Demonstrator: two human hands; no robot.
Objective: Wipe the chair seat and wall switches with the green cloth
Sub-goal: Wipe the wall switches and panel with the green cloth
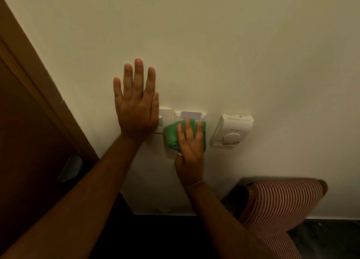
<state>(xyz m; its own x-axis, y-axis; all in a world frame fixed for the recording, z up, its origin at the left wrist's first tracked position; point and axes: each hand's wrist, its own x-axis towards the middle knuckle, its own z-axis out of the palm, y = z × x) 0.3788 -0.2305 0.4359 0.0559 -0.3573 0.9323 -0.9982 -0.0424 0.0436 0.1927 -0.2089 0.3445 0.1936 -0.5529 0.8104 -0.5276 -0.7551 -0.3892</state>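
Left of the thermostat [232, 130], your right hand [190, 142] presses the soft cloth [171, 134] flat; left hand [136, 107] spread, empty.

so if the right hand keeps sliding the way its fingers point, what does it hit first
Probably the white card standing in the holder's slot, just above the right hand and its green cloth. Beyond that, only bare wall.
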